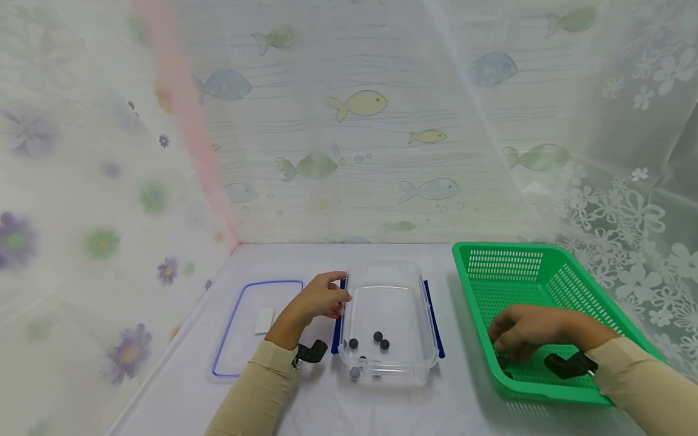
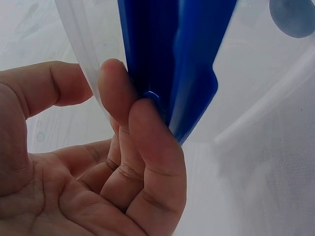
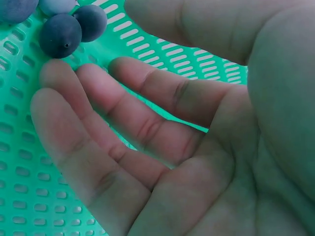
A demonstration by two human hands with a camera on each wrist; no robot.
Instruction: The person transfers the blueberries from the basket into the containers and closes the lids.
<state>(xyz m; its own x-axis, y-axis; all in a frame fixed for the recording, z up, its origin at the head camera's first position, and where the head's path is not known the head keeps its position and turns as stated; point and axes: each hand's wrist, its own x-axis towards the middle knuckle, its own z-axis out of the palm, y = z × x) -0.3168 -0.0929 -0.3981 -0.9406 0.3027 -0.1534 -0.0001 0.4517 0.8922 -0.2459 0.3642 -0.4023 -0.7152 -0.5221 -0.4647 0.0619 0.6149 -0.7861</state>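
**Beads sit just past my right fingers**

My left hand (image 1: 319,301) holds the blue clip (image 2: 172,64) on the clear box (image 1: 388,363). My right hand (image 1: 526,330), open and empty, lies in the green basket (image 1: 507,263). The dark beads (image 3: 69,29) wait at 11 o'clock, just beside my fingertips (image 3: 54,73).

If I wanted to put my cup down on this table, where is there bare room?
Bare tablecloth lies along the near edge, in front of the clear container, and behind it toward the fish curtain. A narrow strip runs between the container and the green basket. It is crowded between the flat lid and the container, where the left hand rests; the right hand fills the basket's near corner.
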